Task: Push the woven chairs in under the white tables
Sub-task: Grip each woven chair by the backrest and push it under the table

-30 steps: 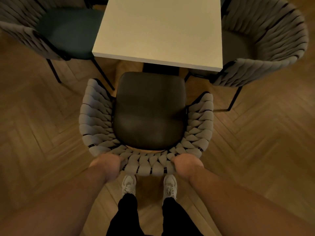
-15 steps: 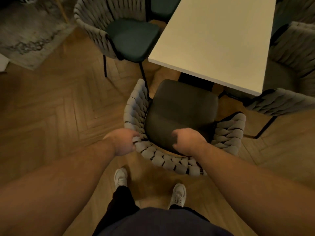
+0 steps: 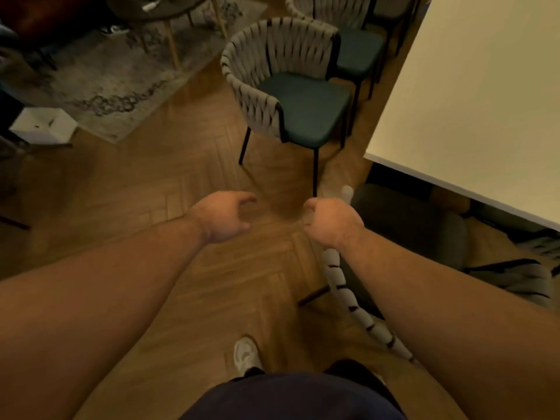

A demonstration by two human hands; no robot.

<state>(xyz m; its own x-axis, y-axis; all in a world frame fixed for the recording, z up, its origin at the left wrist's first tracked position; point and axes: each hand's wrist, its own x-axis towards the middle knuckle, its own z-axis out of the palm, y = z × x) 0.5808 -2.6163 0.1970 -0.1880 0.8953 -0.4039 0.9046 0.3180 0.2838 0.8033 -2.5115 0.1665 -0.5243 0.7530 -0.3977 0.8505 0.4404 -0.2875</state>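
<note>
A white table (image 3: 472, 98) fills the right side. Under its near edge stands a woven chair with a dark seat (image 3: 409, 225); its pale woven rim (image 3: 336, 277) curves toward me. My right hand (image 3: 330, 222) lies over that rim with curled fingers, and whether it grips the rim is hidden. To the left, my left hand (image 3: 224, 216) hovers above the floor, loosely curled and holding nothing. A second woven chair with a green seat (image 3: 303, 107) stands apart from the table's left side, its back turned toward the rug.
Another green-seated chair (image 3: 357, 47) stands behind the second one. A woven chair arm (image 3: 527, 277) shows at the far right. A patterned rug (image 3: 121, 71), wooden table legs (image 3: 172, 40) and a white box (image 3: 45, 125) lie to the left. My shoe (image 3: 245, 353) is on the parquet.
Both hands have left the near chair's back. My view has swung left, so that chair now sits at the right under the table and the green-seated chair is ahead.
</note>
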